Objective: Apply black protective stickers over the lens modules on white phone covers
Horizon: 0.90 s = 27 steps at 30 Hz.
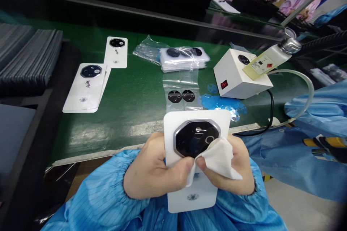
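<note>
In front of me is a white phone back panel point(179, 202) with a dark eight-sided camera cover in a silver rim. My left hand point(157, 173) grips its left edge, the thumb lying across the face below the camera cover. A white wiping cloth point(218, 157) is pinched in my right hand point(235, 173), which sits at the panel's right side. The cloth touches the lower right of the camera cover. Both thumb tips nearly meet at the cover's lower edge. My fingers behind the panel are hidden.
White back panels point(81, 104) lie at left on the green bench point(132, 94), beside a rack of grey plates point(32, 57). Clear bags point(181, 75) hold black camera covers. At right stand a white box point(230, 75) with a bottle point(265, 65), blue film point(222, 103) and a cable point(271, 110).
</note>
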Each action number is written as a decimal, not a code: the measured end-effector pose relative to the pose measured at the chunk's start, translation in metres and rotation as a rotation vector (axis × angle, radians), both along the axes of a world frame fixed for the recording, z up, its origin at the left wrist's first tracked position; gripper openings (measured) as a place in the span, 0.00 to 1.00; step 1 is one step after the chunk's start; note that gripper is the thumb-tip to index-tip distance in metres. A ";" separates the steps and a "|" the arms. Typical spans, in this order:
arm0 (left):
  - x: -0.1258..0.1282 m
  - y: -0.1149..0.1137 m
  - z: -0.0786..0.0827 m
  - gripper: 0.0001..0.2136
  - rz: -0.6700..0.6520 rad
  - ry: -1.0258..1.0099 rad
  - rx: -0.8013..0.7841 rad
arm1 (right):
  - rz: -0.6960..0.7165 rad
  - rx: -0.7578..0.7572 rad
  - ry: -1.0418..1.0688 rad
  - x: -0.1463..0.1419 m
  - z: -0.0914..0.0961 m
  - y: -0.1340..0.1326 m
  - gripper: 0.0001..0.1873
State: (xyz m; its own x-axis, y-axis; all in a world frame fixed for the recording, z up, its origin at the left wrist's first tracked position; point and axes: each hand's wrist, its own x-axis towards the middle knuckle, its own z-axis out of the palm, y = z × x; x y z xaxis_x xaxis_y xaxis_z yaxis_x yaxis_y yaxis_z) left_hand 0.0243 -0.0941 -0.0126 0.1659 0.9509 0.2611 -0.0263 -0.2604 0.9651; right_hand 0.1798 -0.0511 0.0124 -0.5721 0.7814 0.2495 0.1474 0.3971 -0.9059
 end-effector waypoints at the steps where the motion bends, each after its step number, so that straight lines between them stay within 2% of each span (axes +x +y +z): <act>1: 0.000 0.000 -0.001 0.08 -0.009 -0.012 -0.018 | -0.004 0.000 -0.001 -0.001 0.001 0.000 0.13; 10: 0.000 0.000 -0.012 0.08 -0.016 -0.172 -0.128 | -0.075 0.105 -0.038 -0.006 -0.004 0.001 0.10; 16: -0.003 0.000 -0.018 0.09 -0.014 -0.153 -0.085 | -0.050 0.103 -0.035 -0.004 -0.008 0.003 0.10; 19: -0.002 0.000 -0.016 0.09 -0.040 -0.205 -0.141 | 0.007 0.007 0.005 0.000 -0.010 0.004 0.10; 23: -0.001 0.000 -0.014 0.15 -0.059 -0.343 -0.262 | 0.083 -0.244 0.066 0.004 -0.011 0.006 0.08; 27: 0.000 0.000 -0.012 0.15 -0.089 -0.463 -0.384 | 0.094 -0.385 0.120 0.005 -0.008 0.007 0.07</act>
State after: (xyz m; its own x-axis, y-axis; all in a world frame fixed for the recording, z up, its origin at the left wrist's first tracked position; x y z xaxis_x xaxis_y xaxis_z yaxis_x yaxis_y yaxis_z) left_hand 0.0241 -0.0945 -0.0246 0.2001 0.9792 -0.0336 -0.4719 0.1264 0.8726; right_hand 0.1847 -0.0445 0.0041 -0.6302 0.7762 0.0189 0.0105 0.0328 -0.9994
